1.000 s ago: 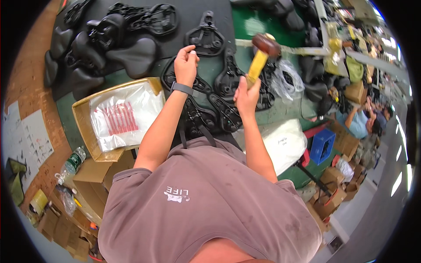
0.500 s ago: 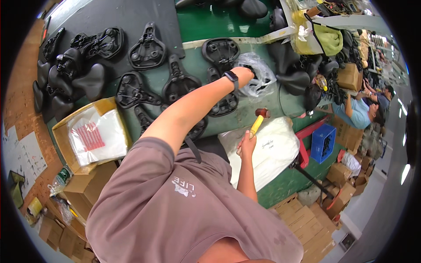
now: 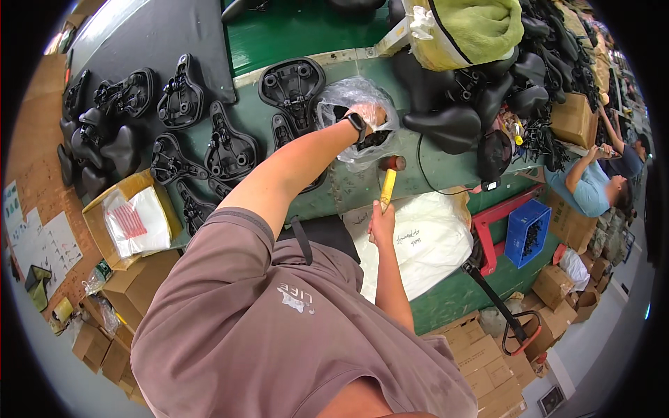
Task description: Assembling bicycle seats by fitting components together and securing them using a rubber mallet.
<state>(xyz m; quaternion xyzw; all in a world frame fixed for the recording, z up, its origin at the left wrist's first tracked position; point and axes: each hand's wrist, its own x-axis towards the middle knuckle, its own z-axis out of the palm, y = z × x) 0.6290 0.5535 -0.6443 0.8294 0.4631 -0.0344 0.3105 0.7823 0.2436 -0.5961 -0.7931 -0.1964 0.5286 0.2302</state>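
My left hand [image 3: 374,113], a dark watch on its wrist, reaches into a clear plastic bag [image 3: 330,114] on the green bench. Dark contents show through the film; the fingers are partly hidden, so their grip is unclear. Lower down, my right hand [image 3: 381,224] is closed round the yellow handle of a mallet [image 3: 388,187]. Its reddish-brown head points up, just below the bag. Left of the bag, a black bicycle saddle [image 3: 293,90] lies underside up. Several more overturned saddles [image 3: 232,148] lie farther left, partly behind my left arm.
A carton [image 3: 174,202] with white packing stands at the left edge. Piled saddles [image 3: 446,129] and a black cable [image 3: 426,174] lie to the right. Below the bench are a white sack [image 3: 439,244], a red pallet jack [image 3: 486,240] and a blue crate [image 3: 524,233]. People work far right.
The view has shifted, so the bench things sit farther left. My left hand now shows inside the bag's opening. In my right hand the mallet stands more upright, its head nearer the bag.
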